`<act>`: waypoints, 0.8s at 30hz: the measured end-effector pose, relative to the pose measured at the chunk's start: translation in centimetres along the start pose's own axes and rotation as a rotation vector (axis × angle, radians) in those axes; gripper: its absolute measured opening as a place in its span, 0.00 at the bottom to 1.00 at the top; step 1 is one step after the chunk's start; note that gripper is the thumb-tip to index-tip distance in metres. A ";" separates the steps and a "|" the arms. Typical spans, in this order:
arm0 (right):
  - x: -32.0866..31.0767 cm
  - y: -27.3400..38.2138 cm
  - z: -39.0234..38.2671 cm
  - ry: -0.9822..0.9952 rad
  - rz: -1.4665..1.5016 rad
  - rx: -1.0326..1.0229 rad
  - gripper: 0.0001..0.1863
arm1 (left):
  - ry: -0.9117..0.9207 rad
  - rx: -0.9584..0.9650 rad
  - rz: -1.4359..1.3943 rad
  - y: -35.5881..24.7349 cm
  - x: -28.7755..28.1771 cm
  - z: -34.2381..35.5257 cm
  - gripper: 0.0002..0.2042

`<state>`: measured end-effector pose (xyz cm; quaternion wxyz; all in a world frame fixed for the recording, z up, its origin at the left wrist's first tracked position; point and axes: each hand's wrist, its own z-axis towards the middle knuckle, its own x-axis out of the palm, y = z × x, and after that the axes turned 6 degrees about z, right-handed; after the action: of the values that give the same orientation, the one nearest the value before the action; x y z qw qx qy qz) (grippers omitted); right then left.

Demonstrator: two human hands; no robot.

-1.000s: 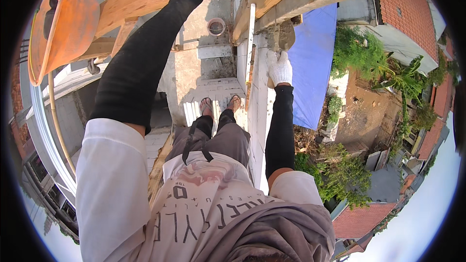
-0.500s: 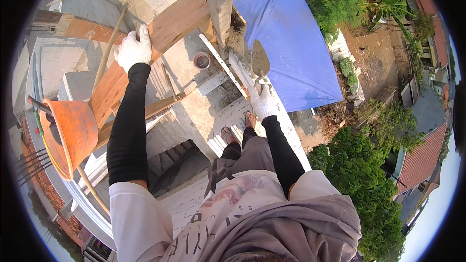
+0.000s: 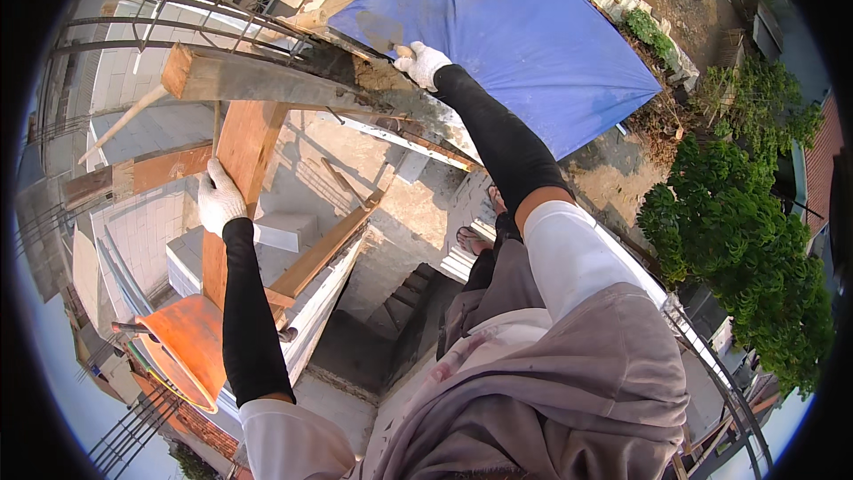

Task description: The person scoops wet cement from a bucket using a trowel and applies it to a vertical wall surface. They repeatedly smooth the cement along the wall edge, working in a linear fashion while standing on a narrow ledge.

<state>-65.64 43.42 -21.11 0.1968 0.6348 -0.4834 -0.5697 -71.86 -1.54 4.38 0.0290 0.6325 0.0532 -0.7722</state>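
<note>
My left hand [image 3: 220, 202], in a white knit glove, grips the edge of a long reddish-brown wooden plank [image 3: 251, 138]. My right hand [image 3: 424, 66], gloved the same way, is stretched far forward and closed round the light handle of a trowel [image 3: 405, 51]. The trowel's blade is hard to make out against the mortar-stained surface ahead of it. Below that hand runs a grey, mortar-smeared beam form [image 3: 267, 80] of boards, with a thin steel rebar cage [image 3: 160, 20] behind its left part.
An orange bucket [image 3: 191, 347] with a tool handle poking out sits at lower left. A blue tarp [image 3: 533, 62] spreads beyond my right arm. A dark stair opening [image 3: 391, 320] lies below, left of my sandalled feet [image 3: 475, 238]. A leafy tree [image 3: 737, 240] stands at right.
My right hand has swung forward and left with the trowel, from the wall top to the far beam. My left hand has shifted lower on the plank in view. The whole view has turned.
</note>
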 end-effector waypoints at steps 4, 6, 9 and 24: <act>1.2 7.3 0.2 -0.266 0.224 0.158 0.31 | -0.033 -0.086 0.034 3.9 -1.1 -1.6 0.35; 2.3 8.0 0.9 -0.373 0.306 0.282 0.34 | -0.039 -0.085 0.056 4.2 -1.3 -1.8 0.35; 0.1 1.5 4.6 0.222 -0.039 -0.010 0.41 | -0.023 -0.039 0.034 2.1 -0.2 -0.6 0.34; -6.2 20.2 -0.8 -0.304 0.997 -0.113 0.29 | -0.067 -0.070 0.050 2.4 -1.0 -1.3 0.31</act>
<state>-72.06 39.21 -1.41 0.4057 0.2261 -0.7187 -0.5175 -70.12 -3.77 5.00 0.0723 0.6059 0.0633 -0.7897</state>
